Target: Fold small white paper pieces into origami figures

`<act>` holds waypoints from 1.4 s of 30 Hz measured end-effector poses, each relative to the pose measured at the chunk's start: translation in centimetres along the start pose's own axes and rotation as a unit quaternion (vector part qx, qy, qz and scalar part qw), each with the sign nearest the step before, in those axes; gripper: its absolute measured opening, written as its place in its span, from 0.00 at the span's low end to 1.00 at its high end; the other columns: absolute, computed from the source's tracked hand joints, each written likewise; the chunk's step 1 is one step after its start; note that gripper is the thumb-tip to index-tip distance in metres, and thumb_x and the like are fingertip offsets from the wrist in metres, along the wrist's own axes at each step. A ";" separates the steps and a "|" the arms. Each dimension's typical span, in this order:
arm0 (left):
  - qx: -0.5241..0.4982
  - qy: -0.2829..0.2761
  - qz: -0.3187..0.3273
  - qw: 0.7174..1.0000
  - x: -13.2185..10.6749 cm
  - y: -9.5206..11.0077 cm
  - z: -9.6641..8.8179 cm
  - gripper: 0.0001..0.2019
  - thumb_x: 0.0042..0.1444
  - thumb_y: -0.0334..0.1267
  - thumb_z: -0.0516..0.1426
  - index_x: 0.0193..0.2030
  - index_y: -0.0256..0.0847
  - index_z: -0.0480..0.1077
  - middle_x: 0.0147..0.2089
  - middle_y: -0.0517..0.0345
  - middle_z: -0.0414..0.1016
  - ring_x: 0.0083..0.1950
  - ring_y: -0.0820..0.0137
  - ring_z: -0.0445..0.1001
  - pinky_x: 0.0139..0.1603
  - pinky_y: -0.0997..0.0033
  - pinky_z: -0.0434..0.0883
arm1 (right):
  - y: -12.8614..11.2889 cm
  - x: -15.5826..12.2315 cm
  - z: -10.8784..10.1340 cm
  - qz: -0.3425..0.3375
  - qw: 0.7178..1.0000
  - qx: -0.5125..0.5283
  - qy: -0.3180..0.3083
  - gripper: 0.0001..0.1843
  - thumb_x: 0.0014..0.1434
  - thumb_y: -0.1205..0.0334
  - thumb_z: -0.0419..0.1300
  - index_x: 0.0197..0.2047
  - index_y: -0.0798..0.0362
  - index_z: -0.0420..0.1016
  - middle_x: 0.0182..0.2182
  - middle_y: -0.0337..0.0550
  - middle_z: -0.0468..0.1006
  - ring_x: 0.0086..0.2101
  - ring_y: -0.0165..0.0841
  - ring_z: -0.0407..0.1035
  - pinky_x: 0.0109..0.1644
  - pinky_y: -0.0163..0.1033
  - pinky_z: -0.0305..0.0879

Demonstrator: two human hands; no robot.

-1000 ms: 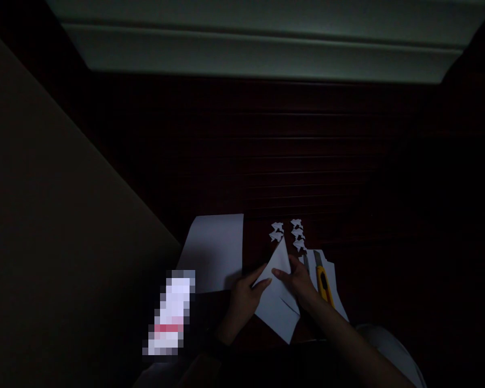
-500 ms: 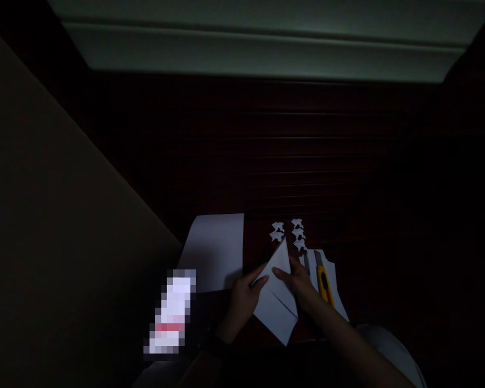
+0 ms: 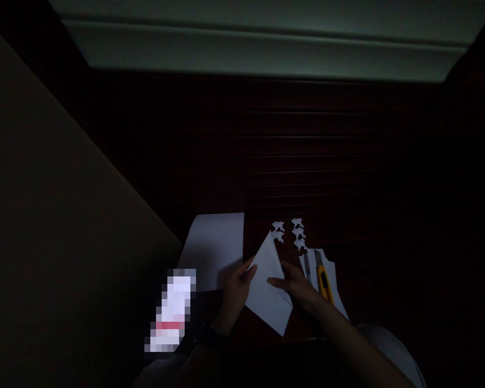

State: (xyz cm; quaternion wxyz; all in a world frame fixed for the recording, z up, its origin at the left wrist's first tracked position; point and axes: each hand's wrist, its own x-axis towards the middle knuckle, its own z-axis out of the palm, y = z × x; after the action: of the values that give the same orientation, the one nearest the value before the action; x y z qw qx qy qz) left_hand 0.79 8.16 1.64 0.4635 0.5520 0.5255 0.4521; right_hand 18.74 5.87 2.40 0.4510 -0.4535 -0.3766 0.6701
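Observation:
A white sheet of paper (image 3: 265,293), folded to a point at its far end, is held up between my two hands over the dark table. My left hand (image 3: 236,291) pinches its left edge, thumb on top. On the right side, my right hand (image 3: 295,285) grips the paper with the thumb lying across its face and the other fingers behind it. Just beyond the paper's tip are several small folded white paper figures (image 3: 298,233), set in two columns.
To the left lies a large blank sheet (image 3: 214,248). A yellow utility knife (image 3: 324,283) and a slim grey tool (image 3: 306,267) rest on white papers (image 3: 339,304) at the right. A bright pixelated patch (image 3: 172,310) is at lower left. The room is dim.
The folded paper has shifted left and turned, its tip now further left. My left hand has moved left with it, and the slit-like crease is now mostly hidden by my right hand.

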 end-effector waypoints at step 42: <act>0.034 -0.088 0.008 0.995 -0.9 1.5 0.7 0.14 0.53 0.41 0.56 0.45 0.43 0.74 0.45 0.59 0.77 0.46 0.63 0.75 0.49 0.64 0.71 | -2.0 0.6 -1.7 -0.021 0.999 0.028 0.033 0.16 0.44 0.54 0.67 0.33 0.57 0.76 0.30 0.46 0.79 0.29 0.36 0.72 0.36 0.40 0.64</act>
State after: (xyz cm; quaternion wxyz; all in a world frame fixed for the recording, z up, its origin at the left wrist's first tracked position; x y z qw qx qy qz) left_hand 1.65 7.25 2.99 0.4855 0.6094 0.4931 0.3870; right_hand 20.79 7.17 3.55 0.4900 -0.4548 -0.3523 0.6549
